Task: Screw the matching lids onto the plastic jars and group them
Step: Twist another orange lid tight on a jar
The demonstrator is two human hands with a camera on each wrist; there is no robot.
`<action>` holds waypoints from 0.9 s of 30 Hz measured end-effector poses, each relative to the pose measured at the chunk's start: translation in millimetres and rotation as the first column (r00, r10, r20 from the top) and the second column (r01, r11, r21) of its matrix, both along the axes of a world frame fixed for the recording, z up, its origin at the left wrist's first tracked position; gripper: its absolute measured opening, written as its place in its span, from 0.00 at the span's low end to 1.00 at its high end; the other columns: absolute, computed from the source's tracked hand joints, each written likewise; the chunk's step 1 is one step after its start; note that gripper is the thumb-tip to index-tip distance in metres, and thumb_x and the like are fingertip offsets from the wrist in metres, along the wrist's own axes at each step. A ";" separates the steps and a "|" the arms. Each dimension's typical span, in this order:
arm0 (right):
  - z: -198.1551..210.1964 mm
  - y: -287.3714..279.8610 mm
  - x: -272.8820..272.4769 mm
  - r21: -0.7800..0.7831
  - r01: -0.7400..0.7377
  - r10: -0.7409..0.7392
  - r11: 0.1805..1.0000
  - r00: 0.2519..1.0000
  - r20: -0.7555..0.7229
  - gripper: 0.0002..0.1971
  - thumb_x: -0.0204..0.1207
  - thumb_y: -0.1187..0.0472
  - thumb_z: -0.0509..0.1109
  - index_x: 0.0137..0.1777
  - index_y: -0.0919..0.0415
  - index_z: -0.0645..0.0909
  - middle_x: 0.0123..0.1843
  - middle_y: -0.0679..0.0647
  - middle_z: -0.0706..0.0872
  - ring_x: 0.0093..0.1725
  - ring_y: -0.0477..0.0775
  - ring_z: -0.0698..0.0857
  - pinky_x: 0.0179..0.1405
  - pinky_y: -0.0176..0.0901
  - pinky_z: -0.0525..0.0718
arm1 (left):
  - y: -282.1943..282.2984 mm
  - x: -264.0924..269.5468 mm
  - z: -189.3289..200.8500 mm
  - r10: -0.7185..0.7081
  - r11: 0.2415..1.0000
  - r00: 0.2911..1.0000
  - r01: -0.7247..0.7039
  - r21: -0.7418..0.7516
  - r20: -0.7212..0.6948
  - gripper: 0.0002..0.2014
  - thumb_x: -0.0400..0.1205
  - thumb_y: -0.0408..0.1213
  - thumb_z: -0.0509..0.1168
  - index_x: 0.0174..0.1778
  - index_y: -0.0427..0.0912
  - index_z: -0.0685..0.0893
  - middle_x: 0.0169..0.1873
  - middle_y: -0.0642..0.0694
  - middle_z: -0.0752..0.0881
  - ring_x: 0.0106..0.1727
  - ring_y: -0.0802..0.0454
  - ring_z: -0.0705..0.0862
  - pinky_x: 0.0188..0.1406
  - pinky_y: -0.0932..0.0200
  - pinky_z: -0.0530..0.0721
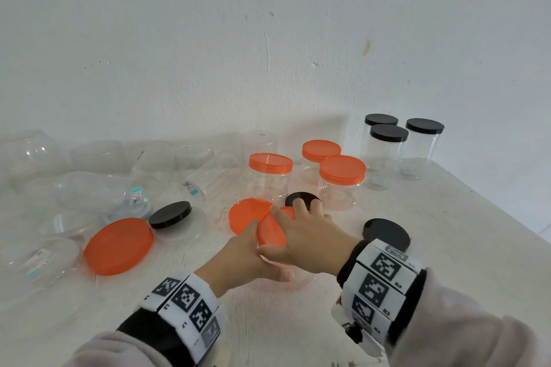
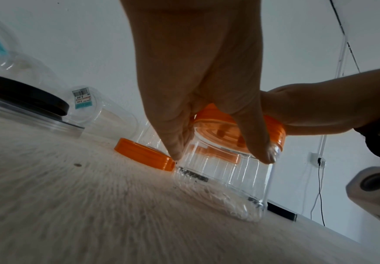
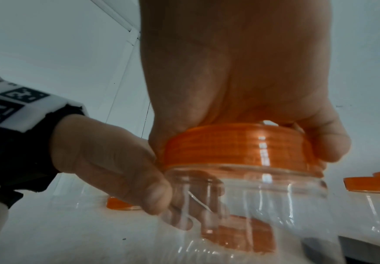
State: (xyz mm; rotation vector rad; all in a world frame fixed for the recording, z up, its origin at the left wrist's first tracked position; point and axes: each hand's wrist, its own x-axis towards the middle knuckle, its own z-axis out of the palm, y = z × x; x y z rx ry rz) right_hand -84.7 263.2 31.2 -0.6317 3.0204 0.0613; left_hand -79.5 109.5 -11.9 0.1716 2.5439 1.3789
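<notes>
- Presently: clear jar (image 2: 225,180) stands upright on the counter (image 1: 447,217), directly in front of the person, just before a loose orange lid (image 1: 249,214) lying flat; jar's long axis vertical.
- Orange lid in hand (image 3: 238,144) sits level on the jar's mouth; right hand (image 1: 310,235) lies over it from above, palm on top, fingers (image 1: 299,207) spread and curled down round the rim, thumb on the near edge.
- Left hand (image 1: 247,259) grips the jar wall below the lid, thumb (image 3: 152,192) on the near side, fingers (image 2: 173,141) on the far side; it is the lower hand, the right the upper.
- Judged step: threading the lid on; the turn runs about the upright axis, right hand twisting, left hand bracing; whether the thread has seated fully I cannot tell.
- Beyond the jar: three orange-lidded jars (image 1: 341,179) grouped together; further right of them, three black-lidded jars (image 1: 390,152) grouped by the wall.
- Left of the jar: another orange lid (image 1: 119,244), a black lid (image 1: 170,214), uncapped clear jars (image 1: 98,191) on their sides; another black lid (image 1: 386,232) just right of the right wrist.
</notes>
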 end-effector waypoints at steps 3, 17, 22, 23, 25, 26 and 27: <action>-3.4 -2.6 2.1 -0.018 0.036 -0.037 0.999 0.999 -0.027 0.42 0.76 0.28 0.53 0.85 0.52 0.52 0.73 0.63 0.65 0.65 0.66 0.66 0.51 0.52 0.66 | -0.2 0.1 -0.3 -0.002 1.000 1.000 0.002 0.003 0.003 0.49 0.61 0.44 0.85 0.75 0.55 0.64 0.57 0.60 0.83 0.57 0.63 0.81 0.49 0.67 0.80; -16.2 3.3 -0.7 -0.305 0.097 -0.095 0.947 0.995 0.022 0.43 0.69 0.26 0.59 0.82 0.42 0.55 0.72 0.52 0.63 0.65 0.59 0.65 0.64 0.51 0.67 | -1.1 5.5 3.1 -0.033 0.999 0.999 0.033 0.011 -0.019 0.51 0.62 0.48 0.83 0.78 0.57 0.62 0.60 0.60 0.82 0.60 0.61 0.82 0.60 0.60 0.83; -18.1 6.8 -3.0 -0.338 0.069 -0.051 0.939 0.997 0.063 0.45 0.70 0.25 0.60 0.83 0.42 0.52 0.77 0.51 0.59 0.69 0.59 0.63 0.67 0.50 0.67 | -1.3 6.1 5.0 -0.050 0.999 0.999 0.050 -0.021 -0.008 0.53 0.62 0.50 0.83 0.80 0.57 0.59 0.62 0.59 0.81 0.61 0.59 0.82 0.63 0.58 0.82; -18.1 8.3 -3.4 -0.349 0.063 -0.039 0.935 0.996 0.074 0.45 0.69 0.25 0.60 0.84 0.42 0.52 0.78 0.50 0.58 0.70 0.59 0.62 0.68 0.50 0.67 | -1.5 5.9 5.3 -0.050 0.998 0.999 0.050 -0.032 -0.008 0.54 0.62 0.51 0.82 0.80 0.57 0.58 0.61 0.59 0.81 0.60 0.59 0.82 0.61 0.59 0.82; -17.8 11.5 -4.3 -0.365 0.046 -0.010 0.930 0.995 0.098 0.46 0.69 0.25 0.61 0.84 0.42 0.51 0.79 0.49 0.56 0.73 0.59 0.60 0.70 0.49 0.66 | -2.1 5.8 6.3 -0.053 0.997 0.999 0.053 -0.053 -0.005 0.54 0.61 0.54 0.82 0.80 0.58 0.57 0.59 0.59 0.81 0.59 0.59 0.82 0.58 0.62 0.82; -17.5 13.3 -4.9 -0.370 0.035 0.005 0.929 0.994 0.109 0.47 0.69 0.25 0.61 0.84 0.43 0.51 0.80 0.48 0.55 0.74 0.59 0.59 0.71 0.49 0.66 | -2.1 5.8 6.5 -0.058 0.997 0.998 0.058 -0.049 -0.001 0.55 0.60 0.55 0.82 0.80 0.59 0.57 0.59 0.60 0.81 0.59 0.59 0.82 0.59 0.62 0.82; -17.0 15.0 -5.4 -0.372 0.026 0.019 0.928 0.993 0.118 0.47 0.69 0.25 0.62 0.85 0.43 0.50 0.81 0.48 0.55 0.75 0.59 0.58 0.72 0.49 0.66 | -2.1 5.5 6.5 -0.062 0.997 0.998 0.062 -0.034 0.001 0.56 0.58 0.56 0.81 0.79 0.60 0.57 0.60 0.61 0.82 0.59 0.60 0.83 0.60 0.60 0.83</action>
